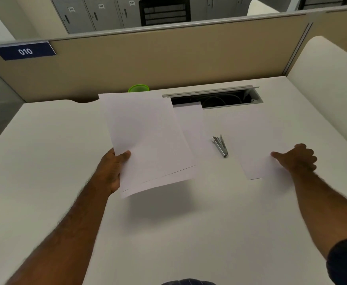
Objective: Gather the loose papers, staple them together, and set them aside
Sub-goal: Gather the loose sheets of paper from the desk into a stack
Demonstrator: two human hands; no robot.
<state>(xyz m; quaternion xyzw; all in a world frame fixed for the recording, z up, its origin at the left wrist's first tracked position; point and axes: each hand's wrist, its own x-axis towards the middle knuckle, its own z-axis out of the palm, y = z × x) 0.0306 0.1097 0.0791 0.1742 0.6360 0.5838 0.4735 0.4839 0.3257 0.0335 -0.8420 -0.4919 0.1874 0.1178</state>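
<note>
My left hand (pixel 111 167) grips a small stack of white sheets (pixel 147 140) by its left edge and holds it lifted above the desk, thumb on top. A single white sheet (pixel 252 140) lies flat on the desk to the right. My right hand (pixel 296 159) rests at that sheet's right edge with the thumb on the paper and the fingers curled. Another white sheet (pixel 193 124) lies behind the lifted stack, partly hidden by it. A silver stapler (pixel 221 146) lies on the desk between the two loose sheets.
The white desk (pixel 55 151) is bounded by a beige partition (pixel 147 58) at the back and a white side panel (pixel 329 89) at the right. An open cable tray (pixel 215 97) sits at the desk's back edge. A green lid (pixel 138 88) peeks above the stack.
</note>
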